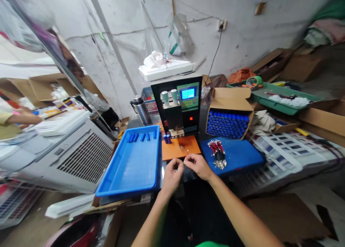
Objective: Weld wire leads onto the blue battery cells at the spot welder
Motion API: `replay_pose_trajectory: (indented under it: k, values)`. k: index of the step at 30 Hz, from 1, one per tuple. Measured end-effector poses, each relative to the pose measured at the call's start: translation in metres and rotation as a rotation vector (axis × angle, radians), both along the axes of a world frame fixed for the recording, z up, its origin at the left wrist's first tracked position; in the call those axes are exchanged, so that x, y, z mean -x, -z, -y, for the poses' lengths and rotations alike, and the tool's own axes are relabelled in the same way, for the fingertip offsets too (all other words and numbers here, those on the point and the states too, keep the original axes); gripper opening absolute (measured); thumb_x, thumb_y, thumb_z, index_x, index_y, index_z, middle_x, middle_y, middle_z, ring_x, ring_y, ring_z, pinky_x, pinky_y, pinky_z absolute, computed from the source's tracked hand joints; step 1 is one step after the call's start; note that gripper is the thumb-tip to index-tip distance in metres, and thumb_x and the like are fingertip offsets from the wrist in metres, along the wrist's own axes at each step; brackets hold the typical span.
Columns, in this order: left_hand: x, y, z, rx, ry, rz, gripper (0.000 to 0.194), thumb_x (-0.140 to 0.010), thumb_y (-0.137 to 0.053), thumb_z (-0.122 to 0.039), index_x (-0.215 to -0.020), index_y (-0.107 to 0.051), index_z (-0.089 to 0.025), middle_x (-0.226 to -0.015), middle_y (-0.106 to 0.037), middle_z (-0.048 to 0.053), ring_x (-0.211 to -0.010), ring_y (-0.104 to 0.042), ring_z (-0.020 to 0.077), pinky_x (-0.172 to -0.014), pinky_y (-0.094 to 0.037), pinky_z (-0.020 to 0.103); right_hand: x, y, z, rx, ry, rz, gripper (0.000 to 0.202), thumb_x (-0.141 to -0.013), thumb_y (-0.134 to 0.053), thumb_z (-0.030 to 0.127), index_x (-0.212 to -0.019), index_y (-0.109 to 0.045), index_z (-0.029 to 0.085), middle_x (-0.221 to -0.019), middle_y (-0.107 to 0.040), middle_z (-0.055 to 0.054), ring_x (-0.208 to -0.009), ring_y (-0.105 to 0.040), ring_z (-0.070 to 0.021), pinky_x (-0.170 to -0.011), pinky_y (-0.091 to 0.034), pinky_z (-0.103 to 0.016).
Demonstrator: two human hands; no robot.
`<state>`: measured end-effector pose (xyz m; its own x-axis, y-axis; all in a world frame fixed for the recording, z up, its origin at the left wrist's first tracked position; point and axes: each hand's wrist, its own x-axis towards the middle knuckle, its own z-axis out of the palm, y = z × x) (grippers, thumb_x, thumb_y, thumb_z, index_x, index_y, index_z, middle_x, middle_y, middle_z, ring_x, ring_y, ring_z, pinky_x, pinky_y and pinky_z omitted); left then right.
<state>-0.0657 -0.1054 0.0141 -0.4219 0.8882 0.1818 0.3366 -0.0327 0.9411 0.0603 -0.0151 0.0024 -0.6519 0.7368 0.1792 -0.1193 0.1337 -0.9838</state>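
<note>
My left hand (173, 171) and my right hand (198, 165) are close together over the front edge of an orange mat (172, 152), each with thumb and finger pinched. A small wire lead's white tip (188, 152) stands up from my right fingertips. What the left fingers grip is too small to make out. Behind the mat stands a black spot welder (176, 114) with a lit blue screen. Two blue cylindrical cells (167, 138) stand beside its electrodes. To the right, a bundle of red and black wire leads (217, 153) lies on a blue pad (239, 155).
At left a blue tray (134, 168) holds several blue cells along its far end. An open carton (229, 105) is packed with blue cells. A steel flask (140, 108) stands behind the tray. Another person's arm (24, 117) shows at far left, past a grey air cooler (81, 153).
</note>
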Motion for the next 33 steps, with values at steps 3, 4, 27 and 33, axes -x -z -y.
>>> replay_pose_trajectory:
  k: [3,4,27,33]
  values:
    - [0.003,-0.003,0.008,0.052,0.046,-0.034,0.023,-0.083,-0.058,-0.034,-0.069,-0.053,-0.017,-0.066,-0.053,-0.003,-0.064,-0.048,0.011,-0.063,-0.039,0.023,0.0,-0.003,0.001,0.033,-0.069,0.018,0.021,-0.076,-0.066,0.037,-0.072,-0.061,0.017,-0.067,-0.058,0.001,-0.06,-0.049,-0.0122,-0.059,-0.04,-0.025]
    - [0.005,-0.004,0.011,0.067,0.059,-0.041,0.023,-0.084,-0.058,-0.034,-0.069,-0.054,-0.017,-0.066,-0.054,-0.003,-0.065,-0.048,0.0111,-0.063,-0.04,0.023,0.0,-0.004,0.001,0.037,-0.089,0.021,0.02,-0.076,-0.066,0.036,-0.072,-0.061,0.017,-0.067,-0.057,0.001,-0.059,-0.048,-0.0119,-0.059,-0.039,-0.025]
    - [0.078,0.003,-0.059,0.112,-0.28,-0.337,0.028,-0.079,-0.059,-0.036,-0.099,-0.067,-0.018,-0.08,-0.07,0.003,-0.07,-0.063,0.0174,-0.069,-0.05,0.029,0.0,0.011,-0.032,0.212,0.216,-0.159,0.023,-0.076,-0.065,0.04,-0.072,-0.057,0.019,-0.059,-0.054,0.003,-0.053,-0.049,-0.0126,-0.053,-0.039,-0.025]
    - [0.042,0.006,-0.077,0.057,-0.131,-0.23,0.03,-0.081,-0.061,-0.037,-0.104,-0.068,-0.018,-0.095,-0.074,0.006,-0.087,-0.068,0.0207,-0.081,-0.052,0.032,0.021,0.004,-0.051,0.118,0.337,-0.174,0.021,-0.078,-0.062,0.04,-0.073,-0.058,0.019,-0.065,-0.057,0.0,-0.061,-0.054,-0.015,-0.057,-0.044,-0.026]
